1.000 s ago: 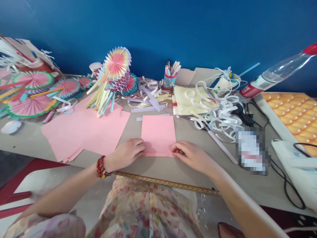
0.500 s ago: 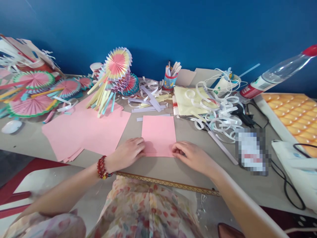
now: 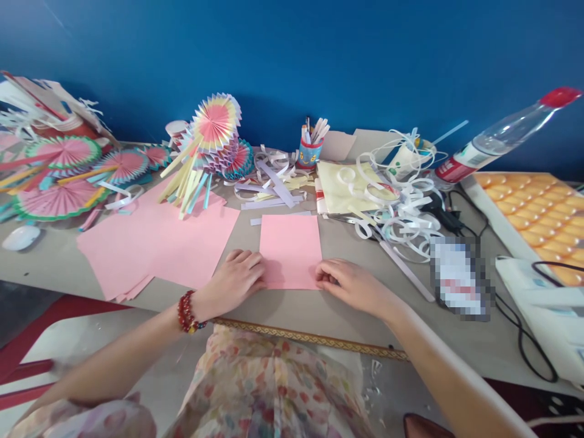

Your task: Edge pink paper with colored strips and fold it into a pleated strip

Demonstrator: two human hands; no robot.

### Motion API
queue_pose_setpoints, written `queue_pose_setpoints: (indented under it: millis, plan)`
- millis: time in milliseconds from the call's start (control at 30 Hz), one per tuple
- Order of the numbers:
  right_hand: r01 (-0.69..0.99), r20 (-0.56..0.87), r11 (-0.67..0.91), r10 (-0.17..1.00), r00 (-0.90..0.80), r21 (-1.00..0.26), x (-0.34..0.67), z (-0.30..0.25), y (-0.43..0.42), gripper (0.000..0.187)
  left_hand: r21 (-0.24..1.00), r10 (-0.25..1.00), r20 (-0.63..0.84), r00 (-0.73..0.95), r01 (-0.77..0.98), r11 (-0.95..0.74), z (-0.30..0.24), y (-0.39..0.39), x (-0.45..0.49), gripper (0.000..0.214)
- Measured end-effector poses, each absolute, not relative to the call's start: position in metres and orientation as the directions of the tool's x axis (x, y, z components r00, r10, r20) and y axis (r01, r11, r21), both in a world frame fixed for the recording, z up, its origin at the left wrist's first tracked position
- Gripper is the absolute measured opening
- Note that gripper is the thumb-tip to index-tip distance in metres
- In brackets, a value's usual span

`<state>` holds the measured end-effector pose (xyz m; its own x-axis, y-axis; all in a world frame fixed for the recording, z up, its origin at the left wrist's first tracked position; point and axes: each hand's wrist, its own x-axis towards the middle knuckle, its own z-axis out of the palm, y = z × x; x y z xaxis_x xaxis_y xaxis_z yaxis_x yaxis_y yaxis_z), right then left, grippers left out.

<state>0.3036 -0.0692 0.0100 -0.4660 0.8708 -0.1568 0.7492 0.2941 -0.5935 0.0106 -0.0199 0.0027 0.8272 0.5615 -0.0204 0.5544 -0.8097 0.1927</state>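
A pink sheet of paper lies flat on the grey table, with a narrow band along its near edge that looks folded. At its near left corner, my left hand has its fingers closed on the edge. My right hand pinches the near right corner, fingers curled in. The fingertips of both hands are partly hidden. To the left, larger pink sheets lie spread in a loose pile.
Folded paper fans stand behind the pink pile, and more paper fans lie at far left. A pen cup, curled white paper strips and a plastic bottle occupy the back and right. A white mouse sits left.
The view has shifted slightly. Both hands stay at the near corners of the pink sheet, with no clear movement of the paper.
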Motion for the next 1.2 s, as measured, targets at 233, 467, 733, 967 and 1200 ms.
queue_pose_setpoints:
  millis: [233,467,733,967,1200]
  plan:
    - [0.754,-0.158,0.297,0.871,-0.466,-0.586,0.304,0.012,-0.069,0.01,0.24,0.572,0.011,0.82,0.553,-0.798,0.003,-0.021,0.01,0.022]
    - [0.753,-0.137,0.34,0.861,-0.49,-0.563,0.305,0.011,-0.069,0.011,0.326,0.557,0.031,0.83,0.519,-0.79,-0.003,-0.014,0.006,0.017]
    - [0.743,-0.047,0.445,0.843,-0.536,-0.5,0.307,0.005,-0.076,0.022,0.394,0.512,0.042,0.858,0.457,-0.797,-0.006,-0.013,0.0,0.021]
    - [0.73,-0.028,0.451,0.841,-0.54,-0.514,0.308,0.003,-0.078,0.024,0.266,0.393,0.076,0.916,0.361,-0.894,-0.014,-0.01,-0.007,0.05]
    - [0.744,-0.032,0.445,0.848,-0.529,-0.499,0.306,0.004,-0.078,0.023,0.119,0.314,0.015,0.949,0.31,-0.943,-0.002,-0.022,-0.015,0.053]
